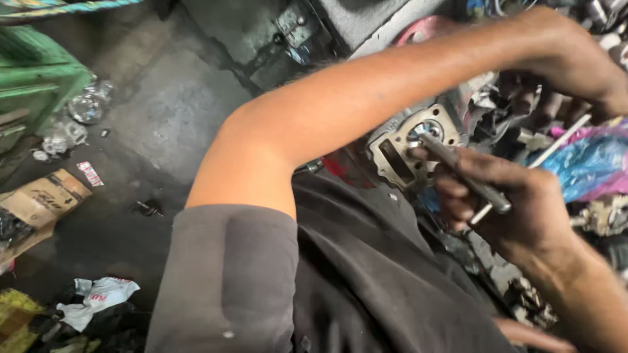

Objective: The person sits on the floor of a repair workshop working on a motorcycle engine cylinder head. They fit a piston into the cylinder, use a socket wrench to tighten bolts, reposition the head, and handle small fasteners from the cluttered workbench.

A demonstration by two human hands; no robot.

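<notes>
Your right hand (517,209) is pinching a metal rod (464,175), its tip set in the round bore of the engine casting (409,153) at twelve o'clock from your lap. Your left hand (569,55) is closed on cluttered parts at two o'clock. You look mid-seating; next calls for keeping the rod square.

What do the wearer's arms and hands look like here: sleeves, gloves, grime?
No gloves. Left arm is bare below a short grey sleeve that ends near the elbow. Left hand and right hand are both smeared with dark grease. Right forearm is bare; no watch or rings visible.
</notes>
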